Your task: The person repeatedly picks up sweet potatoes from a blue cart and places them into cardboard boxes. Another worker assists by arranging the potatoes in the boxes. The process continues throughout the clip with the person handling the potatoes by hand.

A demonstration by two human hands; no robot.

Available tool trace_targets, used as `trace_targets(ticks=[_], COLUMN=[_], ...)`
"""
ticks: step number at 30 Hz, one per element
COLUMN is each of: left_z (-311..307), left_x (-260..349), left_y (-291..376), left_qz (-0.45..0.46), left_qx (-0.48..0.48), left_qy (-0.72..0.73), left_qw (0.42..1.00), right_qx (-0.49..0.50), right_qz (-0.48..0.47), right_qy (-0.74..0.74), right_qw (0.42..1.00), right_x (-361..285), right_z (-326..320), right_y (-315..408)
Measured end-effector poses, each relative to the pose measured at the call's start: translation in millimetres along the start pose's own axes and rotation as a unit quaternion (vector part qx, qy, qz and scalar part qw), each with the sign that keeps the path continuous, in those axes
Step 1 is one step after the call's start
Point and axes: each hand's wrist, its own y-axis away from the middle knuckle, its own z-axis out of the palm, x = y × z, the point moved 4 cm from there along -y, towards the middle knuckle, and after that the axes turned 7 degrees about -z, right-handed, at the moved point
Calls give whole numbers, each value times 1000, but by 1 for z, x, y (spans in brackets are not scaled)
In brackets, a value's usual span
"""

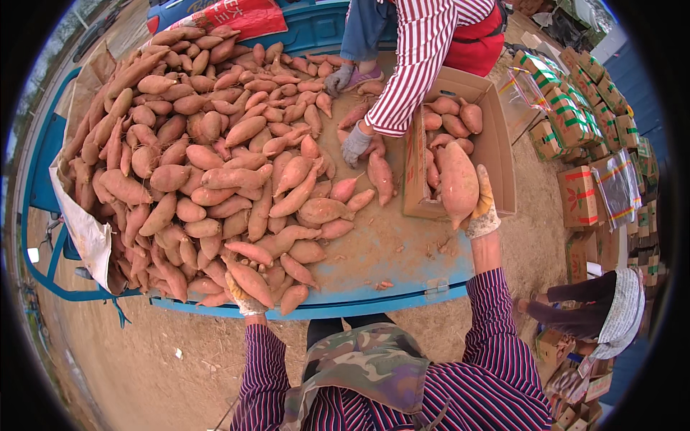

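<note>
My right hand (482, 207), in a white and yellow work glove, holds a large sweet potato (458, 180) over the near end of an open cardboard box (498, 156). Several sweet potatoes (454, 125) lie inside that box. At the near edge of the pile, my gloved left hand (243, 295) is around a sweet potato (249, 281); its fingers are partly hidden under it. A large heap of sweet potatoes (215, 178) covers the left of the blue truck bed (399, 275). A reddish sweet potato (380, 178) lies apart, left of the box.
Across the bed a co-worker's grey-gloved hands (356, 144) reach among sweet potatoes, near a striped sleeve (415, 70). The bed's blue edge (323, 311) runs before me. Stacked cartons (579, 196) stand at right, and another person (587, 312) bends near them.
</note>
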Motion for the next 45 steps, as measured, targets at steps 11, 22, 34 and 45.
trace_targets(ticks=[11,22,34,45], left_z=[-45,-91,-134,-132], left_x=[2,0,-27,-56], left_y=[0,45,95,79], left_qz=[51,34,28,-15], left_qx=[64,71,165,177], left_qy=[45,114,162,123], left_qw=[996,990,972,976], right_qx=[-37,-394,-342,-272], right_qz=[-136,-33,152,-168], right_qy=[331,706,623,789], right_qw=[933,588,686,524], right_x=[-13,409,387,351], right_z=[-19,200,60,12], right_y=[-29,54,49,77])
